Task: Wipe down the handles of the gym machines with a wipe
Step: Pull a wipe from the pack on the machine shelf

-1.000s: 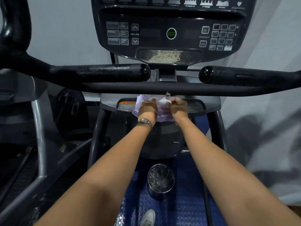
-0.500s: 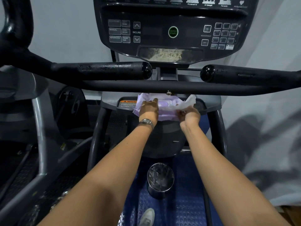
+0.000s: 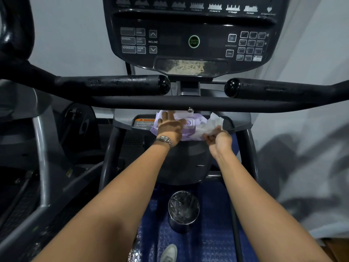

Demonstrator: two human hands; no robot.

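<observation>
A purple pack of wipes (image 3: 190, 129) lies on the machine's grey ledge (image 3: 239, 118) below the console. My left hand (image 3: 170, 129) rests flat on the pack, fingers spread, a watch on the wrist. My right hand (image 3: 217, 138) pinches a white wipe (image 3: 211, 124) that is drawn out to the right of the pack. Above them run two black handles, the left handle (image 3: 113, 85) and the right handle (image 3: 283, 89), with a black crossbar (image 3: 188, 104) beneath.
The console (image 3: 192, 35) with its keypad hangs over the handles. A shiny metal bin (image 3: 184, 210) lined with plastic stands on the blue mat (image 3: 213, 233) between my arms. My shoe (image 3: 169, 252) shows at the bottom. Another machine's grey frame (image 3: 42, 148) is at the left.
My right hand has pulled a white wipe out of the pack toward the right. My left hand has flattened onto the pack.
</observation>
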